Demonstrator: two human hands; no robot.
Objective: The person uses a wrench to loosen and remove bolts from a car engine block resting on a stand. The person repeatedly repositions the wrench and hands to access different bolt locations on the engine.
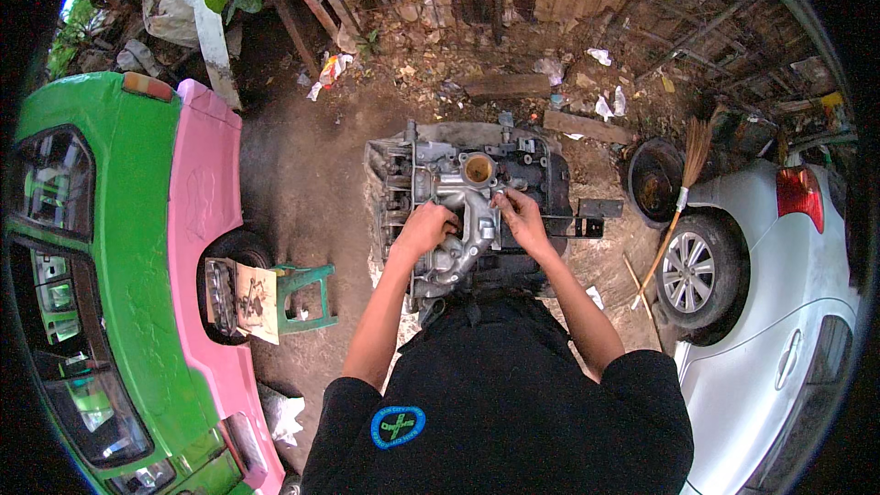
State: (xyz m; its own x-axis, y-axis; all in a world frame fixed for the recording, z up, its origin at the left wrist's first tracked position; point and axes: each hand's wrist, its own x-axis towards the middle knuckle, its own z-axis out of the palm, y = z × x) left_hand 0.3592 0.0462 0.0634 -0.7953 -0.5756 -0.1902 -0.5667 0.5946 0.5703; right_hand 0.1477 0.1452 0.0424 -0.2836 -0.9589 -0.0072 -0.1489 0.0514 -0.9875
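In front of me stands a greasy car engine (541,179) with a pale metal intake manifold (478,220) on it. A round opening with a brownish inside shows at the manifold's far end. My left hand (428,227) is at the manifold's left side, its fingers curled down into a gap beside the pipes; what they grip is hidden. At the manifold's right edge is my right hand (522,218), thumb and fingers pinched together. Whatever lies between those fingertips is too small to make out.
A green and pink car (206,165) stands at left, beside a green stool (307,298) with cardboard and metal parts (220,293). On the right are a silver car (770,247), a broom (678,206) and a black tub (649,174). Wooden planks (587,126) and litter lie beyond the engine.
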